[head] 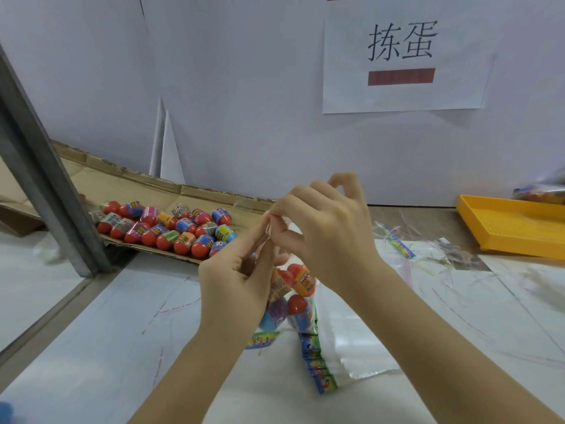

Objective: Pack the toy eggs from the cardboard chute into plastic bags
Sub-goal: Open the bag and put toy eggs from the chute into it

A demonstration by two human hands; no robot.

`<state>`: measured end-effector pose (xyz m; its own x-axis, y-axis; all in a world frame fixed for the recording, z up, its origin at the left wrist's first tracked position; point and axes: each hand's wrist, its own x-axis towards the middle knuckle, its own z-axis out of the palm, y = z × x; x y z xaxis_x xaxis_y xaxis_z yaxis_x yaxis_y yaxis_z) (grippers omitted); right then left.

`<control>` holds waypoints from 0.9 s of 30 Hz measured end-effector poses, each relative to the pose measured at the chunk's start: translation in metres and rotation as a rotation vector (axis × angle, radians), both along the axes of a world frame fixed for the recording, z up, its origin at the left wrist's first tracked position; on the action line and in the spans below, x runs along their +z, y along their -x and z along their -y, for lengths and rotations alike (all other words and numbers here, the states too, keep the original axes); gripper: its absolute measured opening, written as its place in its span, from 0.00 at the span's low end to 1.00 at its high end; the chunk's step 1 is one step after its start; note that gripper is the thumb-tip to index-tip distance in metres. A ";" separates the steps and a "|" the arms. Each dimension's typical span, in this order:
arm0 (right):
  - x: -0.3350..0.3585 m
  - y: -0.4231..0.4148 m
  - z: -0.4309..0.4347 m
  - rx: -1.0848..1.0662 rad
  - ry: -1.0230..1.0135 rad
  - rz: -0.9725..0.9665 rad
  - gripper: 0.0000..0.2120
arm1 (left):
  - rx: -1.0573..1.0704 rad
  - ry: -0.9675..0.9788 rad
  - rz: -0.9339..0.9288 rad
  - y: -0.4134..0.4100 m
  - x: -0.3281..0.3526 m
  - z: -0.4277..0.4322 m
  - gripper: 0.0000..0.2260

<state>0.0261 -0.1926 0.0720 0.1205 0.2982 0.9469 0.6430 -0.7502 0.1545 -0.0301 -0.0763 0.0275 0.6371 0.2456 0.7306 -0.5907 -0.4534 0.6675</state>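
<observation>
Several toy eggs (171, 228), red-bottomed with colourful wrappers, lie in a heap at the low end of the cardboard chute (189, 194) on the left. Above the table's middle hangs a clear plastic bag (290, 298) with several eggs inside. My left hand (241, 280) and my right hand (324, 228) both pinch the bag's top edge, fingertips close together. A stack of flat plastic bags (345, 347) with printed headers lies under my right forearm.
A yellow plastic tray (513, 228) sits at the right, with a filled bag (541, 191) at its far edge. Loose plastic strips (428, 252) litter the table near it. A grey metal post (46, 185) stands at the left. A white wall carries a paper sign (403, 56).
</observation>
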 end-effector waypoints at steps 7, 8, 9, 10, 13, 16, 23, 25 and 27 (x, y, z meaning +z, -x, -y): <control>0.003 0.002 0.006 0.058 -0.057 -0.286 0.05 | -0.011 0.061 -0.074 -0.001 0.001 0.002 0.14; 0.004 0.002 0.007 0.051 -0.085 -0.330 0.04 | -0.028 0.088 -0.082 -0.001 0.000 0.001 0.14; 0.006 0.001 0.010 0.041 -0.129 -0.370 0.04 | -0.046 0.125 -0.096 -0.002 -0.001 0.000 0.15; 0.009 -0.002 0.014 0.039 -0.183 -0.416 0.03 | -0.062 0.175 -0.117 -0.003 -0.002 -0.001 0.15; 0.019 -0.010 0.036 0.130 -0.291 -0.662 0.06 | -0.103 0.315 -0.187 -0.007 -0.002 -0.005 0.13; 0.022 -0.018 0.052 0.178 -0.314 -0.815 0.10 | -0.169 0.459 -0.235 -0.012 -0.001 -0.008 0.13; 0.021 -0.034 0.076 0.122 -0.331 -0.895 0.09 | -0.191 0.661 -0.338 -0.019 0.001 -0.021 0.14; 0.017 -0.038 0.084 0.097 -0.321 -0.934 0.10 | -0.181 0.676 -0.365 -0.021 0.000 -0.022 0.13; 0.013 -0.043 0.091 0.068 -0.295 -0.982 0.10 | -0.170 0.664 -0.388 -0.022 -0.002 -0.023 0.12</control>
<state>0.0688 -0.2837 0.0849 0.8731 0.1044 0.4762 0.4285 -0.6302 -0.6475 -0.0077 -0.0535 0.0258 0.8846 0.4292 0.1823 -0.2852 0.1885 0.9398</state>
